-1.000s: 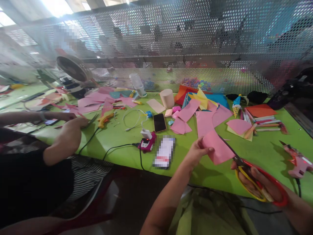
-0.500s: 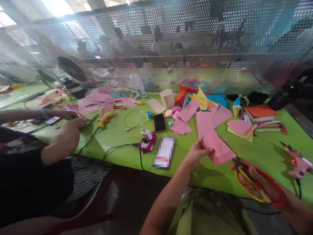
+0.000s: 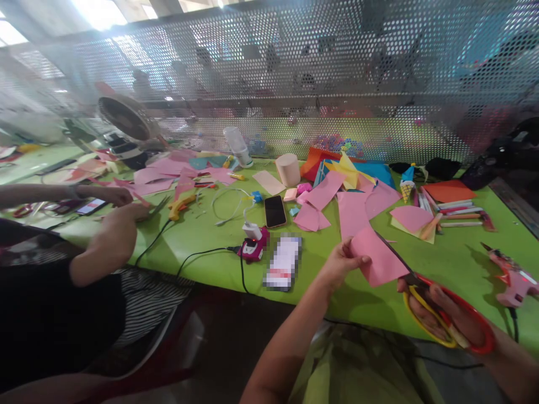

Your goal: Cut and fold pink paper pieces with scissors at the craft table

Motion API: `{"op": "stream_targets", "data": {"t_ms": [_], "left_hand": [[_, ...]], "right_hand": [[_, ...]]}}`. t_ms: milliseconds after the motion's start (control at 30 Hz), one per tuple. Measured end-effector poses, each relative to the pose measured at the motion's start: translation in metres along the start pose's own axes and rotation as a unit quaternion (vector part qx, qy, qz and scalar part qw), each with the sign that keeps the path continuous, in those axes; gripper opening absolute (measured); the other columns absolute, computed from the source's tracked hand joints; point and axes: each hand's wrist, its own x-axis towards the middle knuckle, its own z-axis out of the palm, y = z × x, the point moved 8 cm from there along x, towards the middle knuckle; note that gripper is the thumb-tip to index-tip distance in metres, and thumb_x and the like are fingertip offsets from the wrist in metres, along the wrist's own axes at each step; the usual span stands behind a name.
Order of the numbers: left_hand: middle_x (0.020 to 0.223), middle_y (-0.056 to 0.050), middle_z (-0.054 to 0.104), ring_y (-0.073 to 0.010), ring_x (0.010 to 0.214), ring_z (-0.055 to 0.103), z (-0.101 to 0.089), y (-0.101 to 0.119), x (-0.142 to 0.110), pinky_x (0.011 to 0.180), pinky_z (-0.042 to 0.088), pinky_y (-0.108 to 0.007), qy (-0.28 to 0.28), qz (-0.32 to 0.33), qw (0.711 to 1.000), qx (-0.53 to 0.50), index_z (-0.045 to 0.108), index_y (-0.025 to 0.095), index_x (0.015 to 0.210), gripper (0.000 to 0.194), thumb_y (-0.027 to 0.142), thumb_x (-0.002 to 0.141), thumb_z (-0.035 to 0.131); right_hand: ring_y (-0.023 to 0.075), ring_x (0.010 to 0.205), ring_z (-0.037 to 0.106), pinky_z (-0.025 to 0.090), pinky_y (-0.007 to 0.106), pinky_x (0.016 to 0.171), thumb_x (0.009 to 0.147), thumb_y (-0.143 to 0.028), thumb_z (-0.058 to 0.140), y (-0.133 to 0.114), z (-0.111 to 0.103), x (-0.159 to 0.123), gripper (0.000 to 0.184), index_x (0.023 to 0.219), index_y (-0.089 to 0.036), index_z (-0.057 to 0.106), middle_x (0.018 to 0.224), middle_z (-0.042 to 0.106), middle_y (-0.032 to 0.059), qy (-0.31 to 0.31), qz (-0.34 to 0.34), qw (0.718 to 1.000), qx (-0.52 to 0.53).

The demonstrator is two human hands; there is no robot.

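Note:
Pinched between thumb and fingers of my left hand is a piece of pink paper, raised above the front of the green table. My right hand is wrapped round the handles of a pair of scissors, one handle red and the other yellow. The dark blades lie along the paper's right edge, with part of them hidden by it. Just behind, more cut pink paper is spread on the table.
A pink glue gun lies at the right. A phone, a magenta power socket with cords and a dark phone lie to the left. Farther left, a co-worker's hands work near a yellow glue gun.
My hands, the pink paper and the scissors have shifted very slightly to the right. The grips are the same, and the things on the table have not moved.

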Motion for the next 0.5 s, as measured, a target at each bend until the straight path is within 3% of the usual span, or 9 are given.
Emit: {"op": "stream_targets", "data": {"t_ms": [267, 500], "left_hand": [[0.090, -0.002, 0.075, -0.0148, 0.082, 0.065, -0.002, -0.001, 0.000, 0.083, 0.056, -0.029, 0.009, 0.000, 1.000, 0.007, 0.076, 0.015, 0.101, 0.060, 0.030, 0.050, 0.104], [0.094, -0.003, 0.076, -0.0151, 0.082, 0.067, -0.003, -0.004, 0.002, 0.083, 0.055, -0.029, 0.000, -0.003, 1.000, 0.009, 0.076, 0.016, 0.102, 0.061, 0.030, 0.050, 0.105]], "right_hand": [[0.0060, 0.044, 0.025, 0.025, 0.020, 0.041, 0.091, -0.068, 0.064, 0.009, -0.011, 0.000, 0.045, 0.108, -0.027, 0.070, 0.058, 0.043, -0.0051, 0.043, 0.005, 0.999, -0.021], [0.0038, 0.040, 0.026, 0.030, 0.018, 0.039, 0.094, -0.066, 0.061, 0.003, 0.000, 0.000, 0.043, 0.108, -0.027, 0.072, 0.059, 0.049, -0.0039, -0.008, 0.018, 0.999, 0.037]]}}
